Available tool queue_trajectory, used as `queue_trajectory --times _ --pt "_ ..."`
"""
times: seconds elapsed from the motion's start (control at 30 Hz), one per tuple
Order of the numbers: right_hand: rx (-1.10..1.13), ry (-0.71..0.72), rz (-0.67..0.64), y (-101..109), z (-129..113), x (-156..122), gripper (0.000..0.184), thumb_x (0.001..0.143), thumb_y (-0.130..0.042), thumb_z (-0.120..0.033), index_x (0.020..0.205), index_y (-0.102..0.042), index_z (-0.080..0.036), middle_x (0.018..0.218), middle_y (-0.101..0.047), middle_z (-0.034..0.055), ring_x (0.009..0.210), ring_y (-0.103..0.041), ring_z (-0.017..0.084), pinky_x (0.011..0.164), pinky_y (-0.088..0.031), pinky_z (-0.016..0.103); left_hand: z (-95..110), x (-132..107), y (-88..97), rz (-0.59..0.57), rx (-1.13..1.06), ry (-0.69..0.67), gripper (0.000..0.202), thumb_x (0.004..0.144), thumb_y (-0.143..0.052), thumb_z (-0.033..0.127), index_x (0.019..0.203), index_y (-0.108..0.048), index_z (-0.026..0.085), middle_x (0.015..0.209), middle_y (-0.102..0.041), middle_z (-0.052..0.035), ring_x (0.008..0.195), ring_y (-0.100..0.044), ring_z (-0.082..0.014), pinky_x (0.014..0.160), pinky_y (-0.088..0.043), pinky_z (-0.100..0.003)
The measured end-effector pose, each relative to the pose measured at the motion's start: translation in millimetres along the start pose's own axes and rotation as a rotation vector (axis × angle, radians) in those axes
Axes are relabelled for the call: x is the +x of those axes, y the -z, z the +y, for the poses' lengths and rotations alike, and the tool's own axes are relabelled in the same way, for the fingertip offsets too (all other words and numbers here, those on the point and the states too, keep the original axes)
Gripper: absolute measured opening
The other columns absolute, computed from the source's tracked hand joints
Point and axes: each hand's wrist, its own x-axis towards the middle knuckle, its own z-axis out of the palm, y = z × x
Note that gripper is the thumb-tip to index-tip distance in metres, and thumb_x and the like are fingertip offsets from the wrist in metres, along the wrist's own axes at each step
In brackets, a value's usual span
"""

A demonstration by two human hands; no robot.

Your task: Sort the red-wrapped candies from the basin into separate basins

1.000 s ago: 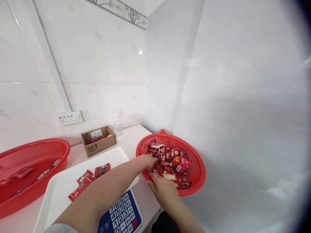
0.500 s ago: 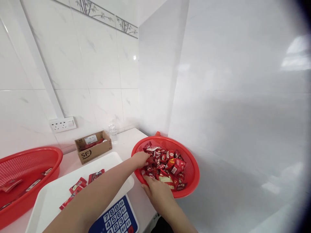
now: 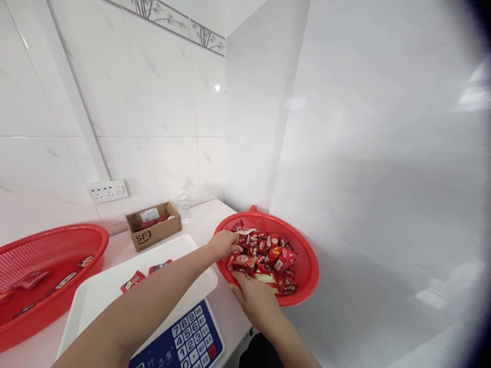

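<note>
Small wrapped snacks (image 3: 264, 250), mostly red, lie heaped in a red plastic mesh basket (image 3: 307, 278) at the counter's corner. My left hand (image 3: 224, 244) reaches over the basket's left side, its fingers curled down among the wrappers; what they hold, if anything, is hidden. At the near rim is my right hand (image 3: 256, 301), thumb outside and fingers inside, gripping the basket's edge. Beneath my left forearm, red packets (image 3: 133, 280) lie on the white tray (image 3: 92, 296) of a scale with a blue keypad (image 3: 192, 337).
A second red basket (image 3: 102, 245) with a few packets stands at the left. Behind the scale are a small cardboard box (image 3: 157, 234) and a clear plastic bottle (image 3: 183, 204). Tiled wall (image 3: 172, 168) with a socket (image 3: 108, 191) backs the counter; a pale panel (image 3: 364, 179) rises at right.
The view has shifted slightly, so things appear further right. My left hand's fingers show more at the heap, where a red packet is now visible below them. My right hand stays at the rim.
</note>
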Motion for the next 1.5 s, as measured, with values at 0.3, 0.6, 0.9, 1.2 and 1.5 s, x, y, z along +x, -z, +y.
queue_trajectory --times 0.3,0.6,0.9,1.2,1.5 --pt "-0.032 0.006 -0.029 -7.1 4.3 2.0 0.040 0.093 -0.031 -0.032 0.125 -0.052 -0.020 0.110 -0.066 0.0099 0.096 -0.063 0.027 0.071 -0.046 0.035 -27.5 -55.2 36.1 0.259 -0.599 0.147 0.017 0.074 -0.057 0.019 0.089 -0.047 0.020 0.078 -0.057 0.0028 0.066 -0.059 -0.0112 0.061 -0.050 -0.025" --pt "-0.064 0.003 -0.053 -16.0 10.0 4.5 0.044 0.094 -0.026 -0.035 0.130 -0.049 -0.022 0.119 -0.063 0.0085 0.103 -0.061 0.026 0.077 -0.048 0.038 -73.4 -156.4 66.7 0.373 -0.694 0.363 0.021 0.075 -0.056 0.024 0.094 -0.051 0.019 0.076 -0.055 0.0015 0.072 -0.060 -0.0134 0.065 -0.053 -0.030" --pt "-0.090 -0.010 -0.034 -16.8 11.5 5.3 0.046 0.093 -0.028 -0.038 0.130 -0.050 -0.022 0.116 -0.064 0.0081 0.104 -0.060 0.027 0.076 -0.049 0.039 -87.6 -171.7 39.6 0.294 -0.286 0.410 0.019 0.072 -0.056 0.023 0.091 -0.059 0.020 0.086 -0.064 -0.0038 0.081 -0.060 -0.0223 0.074 -0.048 -0.038" --pt "-0.072 -0.036 -0.041 -17.0 11.4 5.2 0.047 0.092 -0.027 -0.040 0.130 -0.049 -0.024 0.121 -0.061 0.0068 0.105 -0.060 0.028 0.078 -0.049 0.042 -65.3 -180.5 16.8 0.123 0.051 0.340 0.061 0.083 -0.045 0.052 0.137 -0.034 0.027 0.150 -0.022 -0.0103 0.138 -0.012 -0.0311 0.108 -0.009 -0.056" --pt "-0.088 -0.057 -0.079 -15.5 8.0 5.4 0.048 0.092 -0.024 -0.040 0.131 -0.048 -0.024 0.120 -0.062 0.0072 0.105 -0.059 0.027 0.078 -0.048 0.040 -67.8 -184.2 45.9 -0.096 0.040 0.243 0.076 0.084 -0.026 0.065 0.145 -0.006 0.025 0.153 -0.005 -0.0087 0.140 0.000 -0.0238 0.111 -0.006 -0.049"
